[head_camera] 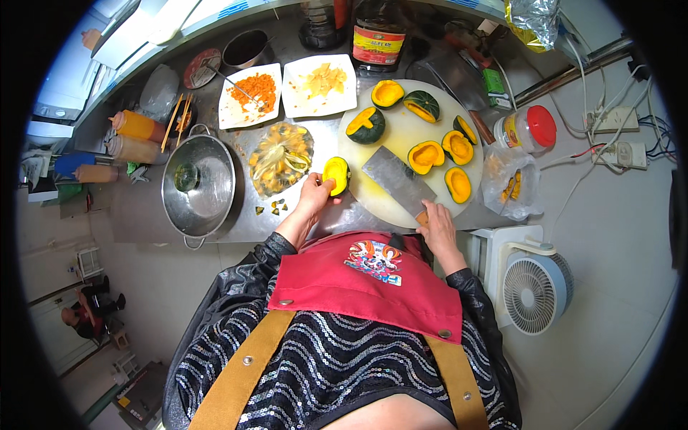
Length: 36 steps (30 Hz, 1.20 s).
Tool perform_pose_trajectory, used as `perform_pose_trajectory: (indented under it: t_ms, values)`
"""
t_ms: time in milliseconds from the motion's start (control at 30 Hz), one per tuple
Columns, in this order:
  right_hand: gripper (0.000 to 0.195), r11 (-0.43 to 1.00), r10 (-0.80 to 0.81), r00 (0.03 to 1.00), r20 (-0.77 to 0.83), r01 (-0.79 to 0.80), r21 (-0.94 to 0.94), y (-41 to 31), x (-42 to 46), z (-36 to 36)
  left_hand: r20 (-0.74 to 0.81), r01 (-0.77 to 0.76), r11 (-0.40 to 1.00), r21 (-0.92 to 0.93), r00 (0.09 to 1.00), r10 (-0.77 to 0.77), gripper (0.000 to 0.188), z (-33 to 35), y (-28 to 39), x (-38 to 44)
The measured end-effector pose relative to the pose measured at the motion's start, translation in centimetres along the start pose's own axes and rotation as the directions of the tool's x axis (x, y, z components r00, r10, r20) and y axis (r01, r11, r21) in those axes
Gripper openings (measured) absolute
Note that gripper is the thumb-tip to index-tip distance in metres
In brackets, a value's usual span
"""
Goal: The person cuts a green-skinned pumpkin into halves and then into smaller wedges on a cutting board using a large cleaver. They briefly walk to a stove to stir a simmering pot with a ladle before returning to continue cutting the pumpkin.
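My left hand grips a hollowed piece of green-skinned pumpkin, its yellow flesh facing up, at the left edge of the round cutting board. The fingers of my right hand are around the handle of a cleaver, whose broad blade lies flat over the board. Beyond the blade sit several more cut pumpkin pieces, among them a green-backed one and a scooped one. Left of my left hand rests a knotted clear plastic bag of pumpkin pieces. Small skin trimmings lie below it.
A two-handled metal pot stands at the left. Square white plates hold chopped orange bits and pale slices. Right of the board are a red-lidded jar and a plastic bag. A fan stands below; a person sits far left.
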State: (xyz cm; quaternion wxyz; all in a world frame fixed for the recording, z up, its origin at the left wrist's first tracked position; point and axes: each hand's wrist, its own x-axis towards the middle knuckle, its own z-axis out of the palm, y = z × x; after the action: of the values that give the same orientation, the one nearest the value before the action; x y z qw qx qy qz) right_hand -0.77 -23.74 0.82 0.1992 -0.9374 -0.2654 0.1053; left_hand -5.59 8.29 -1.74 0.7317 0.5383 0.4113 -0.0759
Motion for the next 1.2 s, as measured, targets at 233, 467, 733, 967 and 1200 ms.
perform_pose_trajectory:
  t_ms: [233, 467, 733, 967, 1200]
  values:
    - [0.065, 0.997, 0.021, 0.999, -0.045, -0.018, 0.080, -1.4, -1.6, -0.1, -0.127, -0.172, 0.951, 0.256, 0.969, 0.210, 0.022, -0.1, -2.4, 1.9]
    - [0.049, 0.943, 0.095, 0.991, -0.094, -0.059, 0.329, -2.4, -2.8, -1.9, 0.015, -0.192, 0.922, 0.337, 0.980, 0.198, 0.024, 2.7, -1.0, 1.2]
    - [0.030, 0.910, 0.012, 0.981, -0.191, 0.069, 0.410, -4.5, -1.2, -2.4, 0.188, -0.326, 0.669, 0.668, 0.944, 0.272, 0.028, 5.3, -2.3, 2.2]
    - [0.028, 0.918, -0.063, 0.988, -0.141, 0.113, 0.380, -6.3, 0.9, -1.4, 0.200, -0.310, 0.602, 0.736, 0.949, 0.244, 0.031, 5.4, -2.1, 3.1]
    - [0.027, 0.940, -0.108, 0.990, -0.086, 0.130, 0.315, -6.4, 1.4, -1.0, 0.186, -0.250, 0.668, 0.701, 0.968, 0.166, 0.032, 5.6, -1.6, 3.5]
